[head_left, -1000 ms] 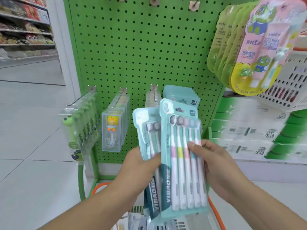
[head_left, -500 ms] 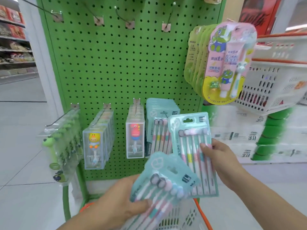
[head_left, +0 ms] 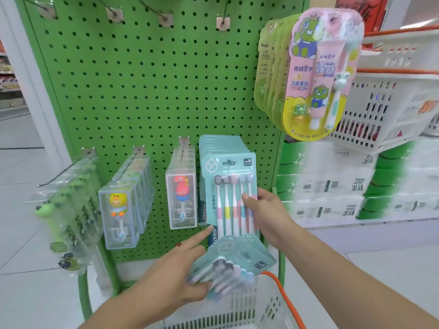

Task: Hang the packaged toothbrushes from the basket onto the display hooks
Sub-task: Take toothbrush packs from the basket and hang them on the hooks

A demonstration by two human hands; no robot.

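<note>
My right hand holds a teal toothbrush pack up against the green pegboard. My thumb lies on the front of the pack and my other fingers curl round its right edge. The pack sits right in front of a row of the same teal packs that hang on a hook. I cannot tell if its hole is on the hook.

My left hand is lower down. It grips a bunch of more toothbrush packs, tilted, just above the white basket with the orange handle. My pointer finger sticks out straight and touches the bottom left corner of the pack my right hand holds.

To the left hang clear boxes with a red toy brush and a yellow duck brush. Up on the right hang pink and green kids' sets.
</note>
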